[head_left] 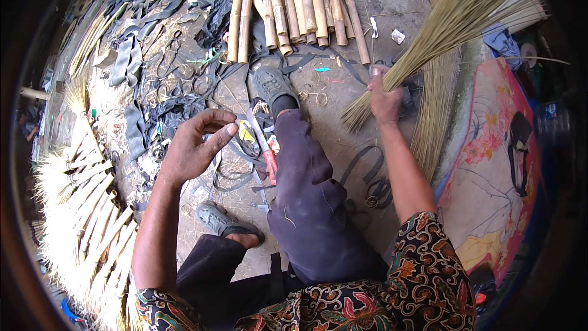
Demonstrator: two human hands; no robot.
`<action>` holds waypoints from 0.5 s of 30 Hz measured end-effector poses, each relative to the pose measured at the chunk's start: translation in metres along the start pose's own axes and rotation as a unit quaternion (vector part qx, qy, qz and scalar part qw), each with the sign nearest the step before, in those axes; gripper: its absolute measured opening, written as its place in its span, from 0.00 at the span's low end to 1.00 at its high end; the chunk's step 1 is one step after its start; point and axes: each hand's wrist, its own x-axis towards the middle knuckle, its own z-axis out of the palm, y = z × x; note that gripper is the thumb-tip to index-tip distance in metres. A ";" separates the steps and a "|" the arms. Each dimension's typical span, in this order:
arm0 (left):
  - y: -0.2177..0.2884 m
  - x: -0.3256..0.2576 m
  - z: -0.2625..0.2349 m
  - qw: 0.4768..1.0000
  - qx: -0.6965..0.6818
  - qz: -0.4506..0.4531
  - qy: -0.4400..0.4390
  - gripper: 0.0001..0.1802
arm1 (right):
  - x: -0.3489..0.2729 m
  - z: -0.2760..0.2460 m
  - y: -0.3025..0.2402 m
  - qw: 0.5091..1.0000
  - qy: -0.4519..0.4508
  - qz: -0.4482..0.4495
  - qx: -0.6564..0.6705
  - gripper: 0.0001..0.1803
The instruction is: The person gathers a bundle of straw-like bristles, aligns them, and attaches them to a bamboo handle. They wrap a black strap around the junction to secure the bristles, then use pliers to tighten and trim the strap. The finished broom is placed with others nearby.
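Observation:
My right hand (384, 98) is wrapped round a bundle of long greenish-yellow broom straw (438, 27). Its cut ends point down and left, and the long stalks fan out to the upper right. Nearer the left side, my left hand (197, 147) is held in the air with curled fingers, the thumb close to the index finger. Anything pinched there is too small to make out. Between the left hand and my leg, a knife (269, 164) with a red handle lies on the floor. More loose straw (433, 116) lies below and right of my right hand.
Bamboo poles (303, 6) lie side by side at the far middle. Black rubber strips (138, 55) litter the floor at far left. Several tied straw bundles (98, 202) are heaped at left. A flowered cloth (490, 147) lies at right. My clogs (274, 84) stand among scraps.

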 end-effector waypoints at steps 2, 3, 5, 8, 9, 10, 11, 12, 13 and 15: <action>-0.004 0.002 0.003 1.000 -0.013 -0.010 -0.008 0.22 | 0.013 -0.011 -0.029 0.999 -0.016 -0.028 0.000 0.07; -0.006 0.005 0.005 0.999 -0.023 -0.018 -0.019 0.22 | 0.016 -0.015 -0.039 1.000 -0.001 -0.015 -0.004 0.07; -0.011 0.015 0.014 0.999 -0.037 -0.002 -0.028 0.21 | 0.017 -0.019 -0.044 0.997 -0.008 -0.075 0.009 0.06; -0.016 0.029 0.031 0.997 -0.056 -0.028 -0.035 0.20 | 0.004 -0.007 -0.011 0.999 -0.025 -0.047 0.007 0.05; -0.017 0.034 0.038 0.994 -0.092 -0.040 -0.042 0.20 | -0.002 -0.002 0.005 0.999 0.001 -0.041 -0.021 0.05; -0.016 0.036 0.046 0.994 -0.099 -0.005 -0.038 0.20 | -0.001 0.003 0.017 0.998 0.010 -0.045 -0.044 0.05; -0.014 0.041 0.050 0.993 -0.113 0.011 -0.030 0.20 | 0.006 0.011 0.025 0.997 0.031 -0.006 -0.073 0.05; -0.011 0.038 0.060 0.991 -0.132 0.012 -0.025 0.21 | 0.007 0.014 0.025 0.997 0.010 -0.040 -0.064 0.05; -0.006 0.035 0.068 0.992 -0.122 0.009 -0.016 0.22 | 0.015 0.020 0.019 0.997 0.006 -0.036 -0.064 0.06; 0.012 0.037 0.077 0.995 -0.093 0.022 0.025 0.28 | 0.034 0.035 -0.021 1.000 -0.004 0.001 0.002 0.07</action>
